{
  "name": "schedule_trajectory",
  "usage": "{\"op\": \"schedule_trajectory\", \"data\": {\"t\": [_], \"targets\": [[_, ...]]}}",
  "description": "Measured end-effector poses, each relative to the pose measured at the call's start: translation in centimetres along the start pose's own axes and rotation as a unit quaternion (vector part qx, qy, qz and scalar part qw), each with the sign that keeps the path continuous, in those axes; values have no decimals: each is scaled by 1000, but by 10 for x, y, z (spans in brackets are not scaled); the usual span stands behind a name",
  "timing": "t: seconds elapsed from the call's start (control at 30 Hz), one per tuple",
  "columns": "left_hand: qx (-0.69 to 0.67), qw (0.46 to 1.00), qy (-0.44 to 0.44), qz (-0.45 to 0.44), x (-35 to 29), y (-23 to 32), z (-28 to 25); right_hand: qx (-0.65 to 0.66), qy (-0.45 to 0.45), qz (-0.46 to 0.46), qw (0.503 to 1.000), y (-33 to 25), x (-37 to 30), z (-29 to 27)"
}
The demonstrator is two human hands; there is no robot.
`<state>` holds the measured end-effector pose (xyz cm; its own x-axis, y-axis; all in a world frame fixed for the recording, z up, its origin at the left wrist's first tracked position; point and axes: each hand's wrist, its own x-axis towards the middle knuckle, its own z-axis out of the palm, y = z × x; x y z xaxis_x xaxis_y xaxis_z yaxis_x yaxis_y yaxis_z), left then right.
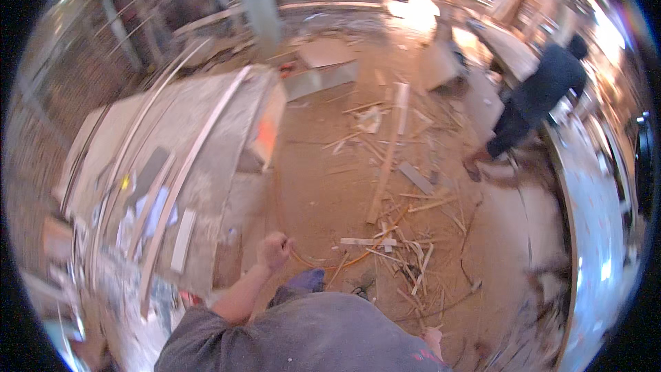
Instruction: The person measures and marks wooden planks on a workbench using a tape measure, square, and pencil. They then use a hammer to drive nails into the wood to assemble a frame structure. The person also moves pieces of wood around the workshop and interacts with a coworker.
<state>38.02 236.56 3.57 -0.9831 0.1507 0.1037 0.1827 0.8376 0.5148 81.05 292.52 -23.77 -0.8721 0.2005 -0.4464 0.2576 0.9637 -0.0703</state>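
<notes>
My left hand is raised in front of my body with its fingers curled into a fist; nothing shows sticking out of it. It is over the brown floor, beside the right side of a long worktable. Low by my right side, my right hand shows only in part past my dark shirt, and its fingers are too hidden and blurred to read. A thin orange hose curves over the floor ahead of my left hand. Scattered wood strips lie on the floor between my two hands and farther ahead.
Long wood strips and a short white board lie on the left worktable. A longer plank rests on the littered floor. At the right, a person in dark clothes bends over a bench near a pale blue panel.
</notes>
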Motion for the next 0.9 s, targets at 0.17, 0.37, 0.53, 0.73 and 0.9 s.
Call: {"op": "schedule_trajectory", "data": {"t": [0.17,0.37,0.53,0.73,0.9], "targets": [[101,957,234,-140,-16,-50,-47,397,68,164,901,62,94,-67],[175,864,230,-413,-19,-129,-106,443,60,68,892,-4,192,-83],[198,840,156,-481,-56,-232,-102,-81,79,-307,945,-128,234,-85],[148,873,131,-445,-40,-236,-96,117,-135,-114,977,-226,228,-101],[172,871,131,-442,-44,-254,-126,208,-146,-4,967,-284,236,-136]]}}
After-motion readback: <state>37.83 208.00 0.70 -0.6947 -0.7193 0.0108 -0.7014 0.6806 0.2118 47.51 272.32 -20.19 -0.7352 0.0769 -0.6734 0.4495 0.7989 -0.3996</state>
